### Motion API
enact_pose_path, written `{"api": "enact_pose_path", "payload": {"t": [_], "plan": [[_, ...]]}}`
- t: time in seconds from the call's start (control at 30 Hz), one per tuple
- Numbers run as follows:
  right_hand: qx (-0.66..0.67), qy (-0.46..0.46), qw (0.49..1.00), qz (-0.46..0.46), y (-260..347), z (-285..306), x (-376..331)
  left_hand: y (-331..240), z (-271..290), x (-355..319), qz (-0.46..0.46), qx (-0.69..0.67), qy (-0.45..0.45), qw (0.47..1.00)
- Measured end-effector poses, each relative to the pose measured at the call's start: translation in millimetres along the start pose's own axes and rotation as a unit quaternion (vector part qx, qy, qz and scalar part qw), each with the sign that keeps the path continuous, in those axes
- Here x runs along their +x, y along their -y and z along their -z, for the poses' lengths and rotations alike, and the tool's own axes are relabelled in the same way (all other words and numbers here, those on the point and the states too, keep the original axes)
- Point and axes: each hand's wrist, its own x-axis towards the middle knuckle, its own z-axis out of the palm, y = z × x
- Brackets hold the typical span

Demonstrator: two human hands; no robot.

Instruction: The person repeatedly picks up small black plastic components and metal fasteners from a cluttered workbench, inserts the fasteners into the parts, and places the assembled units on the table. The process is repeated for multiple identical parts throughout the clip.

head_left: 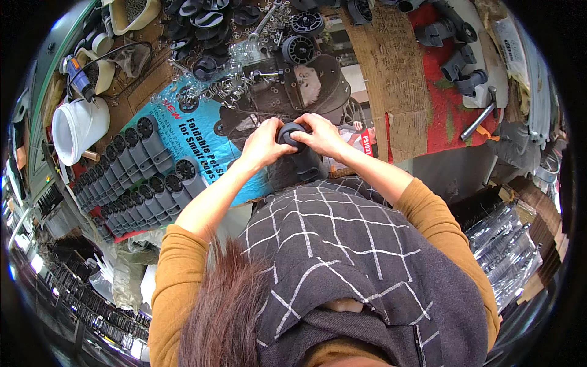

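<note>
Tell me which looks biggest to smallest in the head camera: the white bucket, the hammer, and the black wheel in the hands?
1. White bucket, clearly the largest.
2. Hammer, long but thin.
3. Black wheel, smallest showing, though the left hand and right hand cover part of it, so its place below the hammer is unsure.

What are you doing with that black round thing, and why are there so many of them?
A person at a crowded workbench grips a small black wheel with both hands: the left hand on its left side, the right hand on top and to its right. To the left, rows of grey wheel parts lie stacked side by side. More black wheels are piled at the back, and a hammer lies to the right.
</note>
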Motion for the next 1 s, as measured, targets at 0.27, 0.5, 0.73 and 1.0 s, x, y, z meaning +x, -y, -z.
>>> {"api": "enact_pose_path", "payload": {"t": [0.27,0.5,0.73,1.0], "plan": [[-0.098,0.041,0.993,0.052,12,10,13,-5,-13,-10,0.055,-0.043,-0.045,0.997],[-0.085,-0.152,0.983,0.066,18,-3,-13,5,-14,-8,0.009,-0.086,-0.077,0.993],[-0.404,-0.205,0.834,0.314,11,-9,-28,6,-34,-15,-0.150,-0.044,-0.123,0.980],[-0.401,-0.221,0.826,0.328,10,-13,-24,-3,-28,-15,-0.159,-0.015,-0.130,0.979]]}}
